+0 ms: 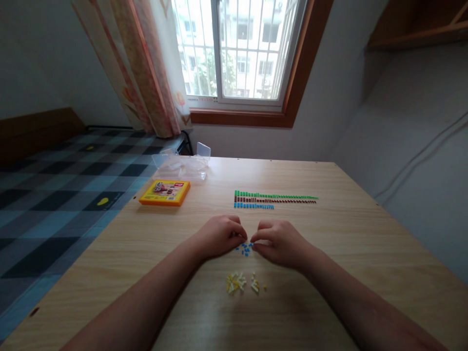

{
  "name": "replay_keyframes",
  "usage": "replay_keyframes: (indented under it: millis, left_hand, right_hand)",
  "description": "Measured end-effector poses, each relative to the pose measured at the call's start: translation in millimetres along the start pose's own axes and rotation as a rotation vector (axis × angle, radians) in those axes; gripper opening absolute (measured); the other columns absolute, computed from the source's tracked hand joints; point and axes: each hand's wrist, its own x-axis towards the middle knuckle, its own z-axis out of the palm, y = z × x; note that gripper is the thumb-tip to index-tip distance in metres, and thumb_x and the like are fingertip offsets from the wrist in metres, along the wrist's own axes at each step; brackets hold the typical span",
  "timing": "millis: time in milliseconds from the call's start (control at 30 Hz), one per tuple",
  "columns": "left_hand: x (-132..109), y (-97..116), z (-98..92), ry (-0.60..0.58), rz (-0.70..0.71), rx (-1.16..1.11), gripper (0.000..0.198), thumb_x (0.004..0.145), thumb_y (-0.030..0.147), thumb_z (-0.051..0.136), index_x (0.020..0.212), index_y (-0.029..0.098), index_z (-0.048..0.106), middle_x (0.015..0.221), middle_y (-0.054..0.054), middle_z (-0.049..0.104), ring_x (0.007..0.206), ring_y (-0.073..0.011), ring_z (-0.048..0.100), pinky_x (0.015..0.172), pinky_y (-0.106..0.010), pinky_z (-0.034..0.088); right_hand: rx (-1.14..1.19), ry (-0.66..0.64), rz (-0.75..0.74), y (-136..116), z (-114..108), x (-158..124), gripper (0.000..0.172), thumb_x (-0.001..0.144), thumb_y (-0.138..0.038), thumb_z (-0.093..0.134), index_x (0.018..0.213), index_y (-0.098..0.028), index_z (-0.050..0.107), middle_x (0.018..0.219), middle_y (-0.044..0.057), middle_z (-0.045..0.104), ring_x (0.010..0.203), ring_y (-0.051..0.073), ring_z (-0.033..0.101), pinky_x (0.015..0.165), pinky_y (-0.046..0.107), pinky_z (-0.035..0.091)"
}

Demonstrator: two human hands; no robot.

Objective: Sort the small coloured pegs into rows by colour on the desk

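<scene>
My left hand (221, 235) and my right hand (278, 240) rest on the wooden table (343, 234), fingertips pinched together and almost touching each other over a small cluster of loose blue pieces (244, 248). What each pinch holds is too small to make out. Behind the hands lie three neat rows of tiny pieces: a green row (276, 195), a brown row (274, 200) and a shorter blue row (253, 206). A loose heap of yellow and pale pieces (241, 282) lies nearer to me, between my forearms.
A yellow-orange box (165, 191) lies at the table's left, with clear plastic bags and a clear lid (185, 163) behind it. A bed with a checked cover (54, 195) adjoins the table's left edge. A window and curtain stand behind.
</scene>
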Motion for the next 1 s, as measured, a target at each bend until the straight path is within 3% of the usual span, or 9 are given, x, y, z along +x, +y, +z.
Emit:
replay_keyframes:
  millis: [733,1000]
  left_hand:
    - [-2.3,-8.6,-6.9,0.015,-0.039,-0.127,0.017,0.080,0.014,0.063,0.087,0.020,0.078,0.084,-0.002,0.070,0.073,-0.0129,0.062,0.069,-0.023,0.046]
    - [-0.4,-10.1,-5.3,0.046,-0.051,-0.153,0.015,0.082,0.016,0.064,0.087,0.019,0.077,0.080,-0.002,0.069,0.071,-0.0130,0.060,0.068,-0.024,0.045]
  right_hand:
    - [-0.082,-0.057,0.038,3.0,-0.2,3.9,0.021,0.098,-0.027,0.059,0.093,-0.024,0.079,0.086,0.002,0.073,0.077,0.015,0.065,0.068,0.027,0.042]
    - [-0.085,0.062,0.083,7.4,-0.7,2.1,0.019,0.098,-0.025,0.059,0.101,-0.024,0.078,0.091,0.004,0.073,0.083,0.017,0.066,0.074,0.029,0.044]
